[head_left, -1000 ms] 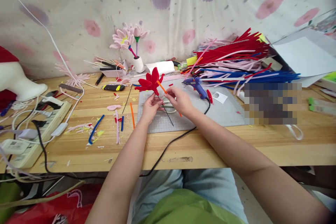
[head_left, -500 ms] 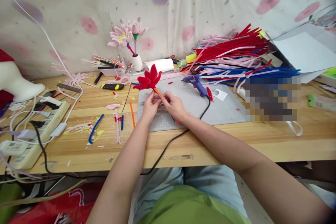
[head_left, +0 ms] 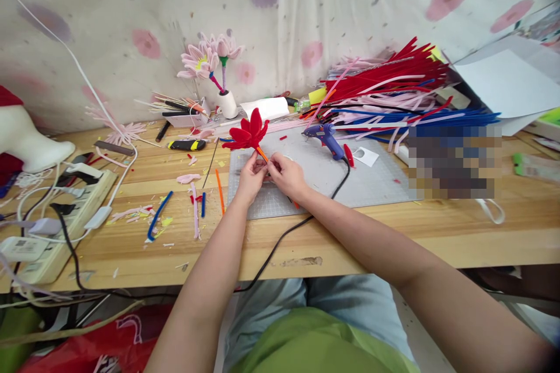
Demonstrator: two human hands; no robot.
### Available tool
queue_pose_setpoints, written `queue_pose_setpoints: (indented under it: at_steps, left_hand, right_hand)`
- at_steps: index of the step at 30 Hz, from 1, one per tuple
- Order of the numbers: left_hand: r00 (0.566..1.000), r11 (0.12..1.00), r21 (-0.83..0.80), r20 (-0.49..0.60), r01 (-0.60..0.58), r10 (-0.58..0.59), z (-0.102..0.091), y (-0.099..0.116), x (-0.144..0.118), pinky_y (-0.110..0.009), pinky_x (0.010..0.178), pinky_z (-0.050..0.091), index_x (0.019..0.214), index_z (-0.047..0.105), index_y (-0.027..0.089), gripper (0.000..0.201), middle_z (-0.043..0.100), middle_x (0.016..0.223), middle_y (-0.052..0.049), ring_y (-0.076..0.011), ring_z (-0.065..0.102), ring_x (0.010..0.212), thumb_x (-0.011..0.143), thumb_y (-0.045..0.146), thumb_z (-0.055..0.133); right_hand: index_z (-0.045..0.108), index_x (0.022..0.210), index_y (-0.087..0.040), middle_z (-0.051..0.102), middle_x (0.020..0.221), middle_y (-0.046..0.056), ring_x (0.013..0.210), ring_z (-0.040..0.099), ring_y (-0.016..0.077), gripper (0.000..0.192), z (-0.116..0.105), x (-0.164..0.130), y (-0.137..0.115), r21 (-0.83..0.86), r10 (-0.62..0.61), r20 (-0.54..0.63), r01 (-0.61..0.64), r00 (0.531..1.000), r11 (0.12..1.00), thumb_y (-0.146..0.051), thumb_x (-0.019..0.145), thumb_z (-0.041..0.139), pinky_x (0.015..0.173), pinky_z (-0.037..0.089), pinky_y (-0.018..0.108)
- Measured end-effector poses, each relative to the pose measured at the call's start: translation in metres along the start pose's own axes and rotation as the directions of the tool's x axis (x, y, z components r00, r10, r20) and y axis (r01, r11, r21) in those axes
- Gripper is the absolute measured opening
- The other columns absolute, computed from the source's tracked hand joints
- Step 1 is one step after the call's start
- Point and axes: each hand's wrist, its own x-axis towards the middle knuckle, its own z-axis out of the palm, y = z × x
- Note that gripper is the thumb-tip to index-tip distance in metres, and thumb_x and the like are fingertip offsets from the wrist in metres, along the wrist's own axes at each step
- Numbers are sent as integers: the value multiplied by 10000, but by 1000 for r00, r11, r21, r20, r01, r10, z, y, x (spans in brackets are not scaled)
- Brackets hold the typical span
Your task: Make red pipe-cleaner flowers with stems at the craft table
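Both hands meet over the mat: the left hand pinches the stem just under the red flower, and the right hand closes on the orange pipe cleaner beside it. A loose pinch could let the flower twist or the wrap unwind. The glue gun lies beyond the right hand, its cord running under the right forearm, where it could snag.

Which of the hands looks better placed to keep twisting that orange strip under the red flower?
Right, probably: the right hand pinches the orange strip, while the left hand grips just below the red flower.
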Motion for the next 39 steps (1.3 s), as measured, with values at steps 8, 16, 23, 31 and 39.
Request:
queue_pose_setpoints:
  at_steps: [8,16,23,31,39]
  left_hand:
    - [1000,1000,14,7,5,-5,1,0,-2,-287,715,524,1235,500,245,577,600,863,-16,-123,593,756,686,123,630]
    - [1000,1000,5,-3,13,-13,2,2,-2,-259,684,522,1219,508,239,565,590,837,-4,-97,575,702,681,103,613]
    - [999,1000,-11,-26,28,-28,4,4,-4,-237,654,525,1194,529,242,564,576,813,4,-92,566,695,659,108,647]
    - [1000,1000,15,1,21,-21,3,2,-3,-247,577,532,1227,508,275,619,543,754,22,-72,515,585,647,145,682]
    - [1000,999,36,4,-6,6,4,0,-2,-222,542,518,1238,500,275,632,546,773,9,-86,527,625,647,128,669]
  right_hand:
    - [538,752,-204,587,689,-2,604,488,120,198,-1,1,-1,-9,4,12,-4,1000,1000,-318,822,391,549,285,230]
    - [541,789,-205,605,727,16,641,507,134,193,-4,2,-1,-135,-60,25,62,998,989,-322,837,396,563,287,237]
    - [564,877,-204,635,756,31,658,547,148,218,-4,3,-3,-144,28,43,-21,999,989,-372,836,432,554,295,241]
    - [583,850,-202,620,676,19,622,553,124,390,-6,7,0,62,125,184,-139,975,988,-408,912,258,575,335,222]
    - [597,826,-189,615,697,26,626,542,115,456,-3,8,3,135,93,156,-115,983,984,-459,907,238,587,346,217]
